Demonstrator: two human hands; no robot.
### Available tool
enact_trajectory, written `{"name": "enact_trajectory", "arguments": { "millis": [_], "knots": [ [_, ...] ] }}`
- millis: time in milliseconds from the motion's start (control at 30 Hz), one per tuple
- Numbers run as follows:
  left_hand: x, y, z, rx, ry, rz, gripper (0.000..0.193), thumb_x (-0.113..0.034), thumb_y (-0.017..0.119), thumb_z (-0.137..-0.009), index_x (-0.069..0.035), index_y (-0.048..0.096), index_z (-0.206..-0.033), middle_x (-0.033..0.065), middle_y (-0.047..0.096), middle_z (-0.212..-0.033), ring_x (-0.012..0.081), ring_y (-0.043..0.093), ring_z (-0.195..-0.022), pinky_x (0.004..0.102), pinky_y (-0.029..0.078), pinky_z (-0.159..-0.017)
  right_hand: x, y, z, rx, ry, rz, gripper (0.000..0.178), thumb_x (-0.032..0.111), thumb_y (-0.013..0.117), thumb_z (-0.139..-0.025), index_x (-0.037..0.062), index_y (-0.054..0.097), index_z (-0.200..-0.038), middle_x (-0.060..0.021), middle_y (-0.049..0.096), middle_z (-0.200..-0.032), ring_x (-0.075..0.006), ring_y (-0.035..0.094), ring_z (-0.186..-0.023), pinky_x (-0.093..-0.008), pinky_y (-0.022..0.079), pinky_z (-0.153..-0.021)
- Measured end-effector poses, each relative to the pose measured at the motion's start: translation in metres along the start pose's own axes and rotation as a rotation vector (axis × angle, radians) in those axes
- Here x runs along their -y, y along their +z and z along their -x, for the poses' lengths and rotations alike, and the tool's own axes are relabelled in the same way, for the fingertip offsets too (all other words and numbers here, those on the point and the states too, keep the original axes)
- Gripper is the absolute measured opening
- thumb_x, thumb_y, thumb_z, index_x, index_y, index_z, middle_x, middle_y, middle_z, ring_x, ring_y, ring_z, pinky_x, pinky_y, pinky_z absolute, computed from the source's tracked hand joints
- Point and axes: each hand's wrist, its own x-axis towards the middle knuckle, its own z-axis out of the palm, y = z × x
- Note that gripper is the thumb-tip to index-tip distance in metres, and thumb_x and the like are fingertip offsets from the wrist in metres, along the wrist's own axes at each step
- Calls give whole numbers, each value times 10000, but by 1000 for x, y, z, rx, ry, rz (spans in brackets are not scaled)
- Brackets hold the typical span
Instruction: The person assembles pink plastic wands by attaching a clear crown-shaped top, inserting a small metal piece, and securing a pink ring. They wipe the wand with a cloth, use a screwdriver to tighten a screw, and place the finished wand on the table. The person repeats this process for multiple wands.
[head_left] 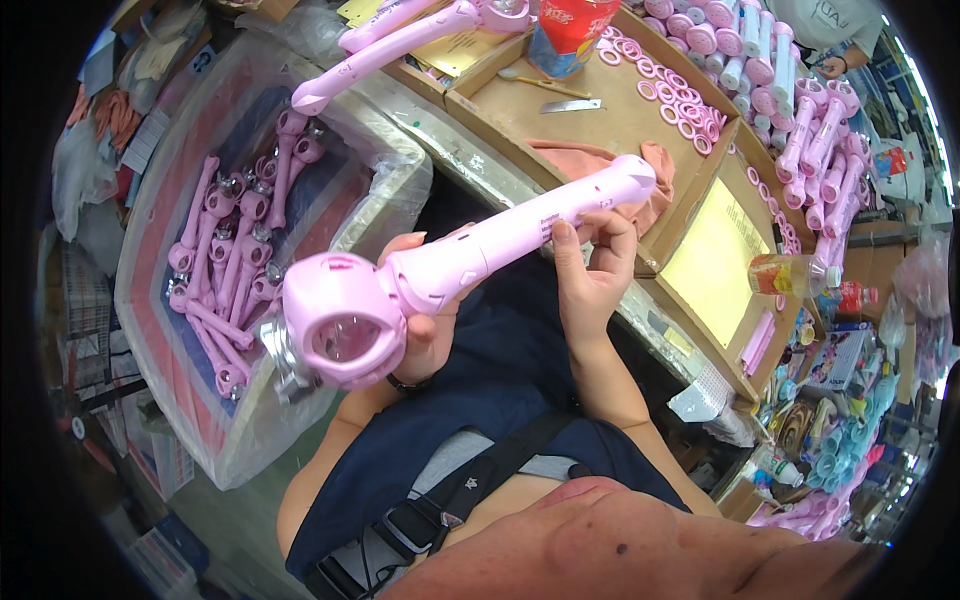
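A pink plastic wand [500, 245] with a long handle and a round, windowed head [345, 320] lies slantwise across my chest, held in both hands. Shiny silver metal [285, 355] sticks out at the head's lower left. My left hand [430, 335] is closed round the neck, just behind the head, with some fingers hidden beneath it. Thumb and fingers of my right hand [598, 265] pinch the handle towards its far end. Past the wand's tip, an orange cloth [655, 195] lies crumpled in a cardboard tray [560, 130].
On the left stands a plastic-lined bin [385, 215] with several similar wands [235, 235]. Pink rings [685, 110], a blade [572, 106] and a red-and-blue cup [572, 35] occupy the tray. A bottle of yellow liquid [790, 275] lies at right, near yellow paper [715, 250].
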Motion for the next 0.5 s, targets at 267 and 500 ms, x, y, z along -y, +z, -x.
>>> {"name": "enact_trajectory", "arguments": {
  "millis": [267,500],
  "knots": [
    [-53,-23,-37,-11,-45,-118,929,-535,757,-686,-4,330,-1318,291,522,-1211,352,542,-1125,446,436,-971,9,-61,-50,88,-483,573,646,126,772,-714,-8,428,-1244,-104,475,-1169,-227,508,-1048,-331,438,-864],
    [-45,-4,-94,11,135,-232,454,-313,520,-951,-11,425,-1277,77,606,-1048,183,608,-908,345,508,-817,10,-27,-43,727,-151,502,409,165,757,-698,44,602,-1057,-143,647,-859,-302,636,-768,-347,506,-685]
  ]
}}
